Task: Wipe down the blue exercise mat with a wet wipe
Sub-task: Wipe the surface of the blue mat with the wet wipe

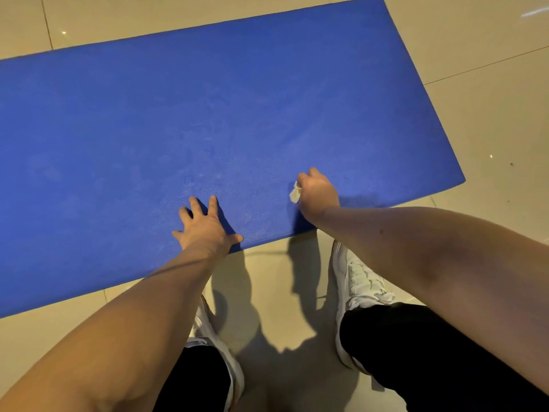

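The wet wipe (294,195) is nearly all swallowed by the right hand (318,194). Only a crumpled white corner pokes out on its left, and the fingers curl under, out of sight. How much of the wipe meets the blue mat (208,114) can't be told. Left of the left hand (205,226), the mat runs off the picture's edge. That hand's palm faces down, unseen. Nearer than the hands, the left forearm covers most of the left shoe (230,364), and a black trouser leg (430,352) hides the heel of the right shoe (356,278). Both arms are cut off at the frame. Far right of the right hand, dark specks (511,164) dot the floor (490,114), too small to name.
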`<state>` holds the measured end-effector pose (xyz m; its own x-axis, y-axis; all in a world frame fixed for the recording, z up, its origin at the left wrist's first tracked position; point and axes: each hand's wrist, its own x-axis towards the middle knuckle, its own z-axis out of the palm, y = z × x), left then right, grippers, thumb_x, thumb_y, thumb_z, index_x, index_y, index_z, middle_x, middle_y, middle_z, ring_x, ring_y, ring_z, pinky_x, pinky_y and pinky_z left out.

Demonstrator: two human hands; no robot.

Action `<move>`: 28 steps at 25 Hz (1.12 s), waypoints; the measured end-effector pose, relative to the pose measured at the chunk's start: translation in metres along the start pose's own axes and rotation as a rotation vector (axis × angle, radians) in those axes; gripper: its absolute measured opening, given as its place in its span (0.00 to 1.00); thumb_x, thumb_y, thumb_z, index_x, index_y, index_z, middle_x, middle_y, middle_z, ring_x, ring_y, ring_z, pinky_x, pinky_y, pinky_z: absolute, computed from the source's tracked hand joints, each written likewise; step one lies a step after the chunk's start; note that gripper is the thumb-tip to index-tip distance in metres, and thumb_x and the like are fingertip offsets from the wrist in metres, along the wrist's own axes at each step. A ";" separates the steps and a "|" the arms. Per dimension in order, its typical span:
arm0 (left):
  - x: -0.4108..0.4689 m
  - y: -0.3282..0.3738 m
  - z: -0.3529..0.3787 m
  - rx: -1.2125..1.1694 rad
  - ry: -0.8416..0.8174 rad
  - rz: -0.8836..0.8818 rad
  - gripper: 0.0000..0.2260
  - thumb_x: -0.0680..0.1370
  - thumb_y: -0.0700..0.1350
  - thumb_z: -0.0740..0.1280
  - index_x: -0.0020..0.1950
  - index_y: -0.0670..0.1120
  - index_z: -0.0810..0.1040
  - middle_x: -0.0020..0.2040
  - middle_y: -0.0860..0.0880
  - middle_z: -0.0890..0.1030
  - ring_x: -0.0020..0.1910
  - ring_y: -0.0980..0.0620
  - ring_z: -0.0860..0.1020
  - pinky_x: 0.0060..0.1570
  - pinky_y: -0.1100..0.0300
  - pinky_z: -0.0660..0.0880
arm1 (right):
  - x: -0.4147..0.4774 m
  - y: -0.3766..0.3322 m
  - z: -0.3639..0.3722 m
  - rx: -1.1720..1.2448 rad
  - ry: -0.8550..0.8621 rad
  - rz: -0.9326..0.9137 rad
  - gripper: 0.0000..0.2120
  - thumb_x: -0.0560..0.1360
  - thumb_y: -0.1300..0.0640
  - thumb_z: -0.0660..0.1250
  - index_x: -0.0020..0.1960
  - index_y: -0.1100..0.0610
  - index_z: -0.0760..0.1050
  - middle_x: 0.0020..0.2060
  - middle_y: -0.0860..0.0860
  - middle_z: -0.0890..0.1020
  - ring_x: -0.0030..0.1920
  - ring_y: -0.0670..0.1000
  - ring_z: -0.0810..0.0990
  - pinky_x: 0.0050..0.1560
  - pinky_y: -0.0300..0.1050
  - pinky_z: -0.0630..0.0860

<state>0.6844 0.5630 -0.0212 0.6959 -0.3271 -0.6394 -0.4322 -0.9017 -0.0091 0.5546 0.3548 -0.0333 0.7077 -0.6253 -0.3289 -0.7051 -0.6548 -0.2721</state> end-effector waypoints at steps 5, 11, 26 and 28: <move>-0.001 -0.006 0.003 0.030 -0.029 0.000 0.54 0.69 0.66 0.75 0.82 0.60 0.41 0.80 0.50 0.39 0.79 0.39 0.43 0.60 0.37 0.76 | -0.031 -0.061 0.033 0.198 -0.115 -0.195 0.09 0.77 0.66 0.64 0.56 0.62 0.76 0.58 0.60 0.73 0.54 0.60 0.76 0.53 0.50 0.74; 0.001 -0.002 0.002 0.019 -0.030 -0.021 0.54 0.69 0.65 0.76 0.82 0.60 0.42 0.81 0.50 0.39 0.79 0.39 0.43 0.63 0.34 0.72 | -0.034 -0.064 0.025 0.012 -0.235 -0.414 0.13 0.74 0.70 0.62 0.55 0.58 0.75 0.55 0.55 0.71 0.53 0.56 0.74 0.45 0.45 0.66; -0.001 -0.001 0.000 0.061 -0.028 -0.021 0.54 0.70 0.68 0.74 0.82 0.59 0.40 0.81 0.49 0.38 0.79 0.38 0.43 0.63 0.37 0.74 | -0.022 0.002 0.023 0.056 -0.279 -0.545 0.13 0.69 0.73 0.64 0.42 0.55 0.72 0.44 0.53 0.69 0.37 0.54 0.70 0.38 0.47 0.68; -0.001 -0.001 -0.001 0.065 -0.033 -0.023 0.53 0.70 0.67 0.74 0.82 0.59 0.40 0.81 0.49 0.38 0.79 0.39 0.43 0.62 0.38 0.74 | -0.024 -0.026 0.040 0.068 -0.301 -0.590 0.14 0.70 0.73 0.62 0.44 0.54 0.71 0.45 0.51 0.68 0.40 0.53 0.70 0.40 0.48 0.72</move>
<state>0.6848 0.5641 -0.0200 0.6877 -0.2957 -0.6630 -0.4533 -0.8883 -0.0740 0.5545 0.4035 -0.0545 0.9392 -0.0173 -0.3431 -0.2112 -0.8167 -0.5370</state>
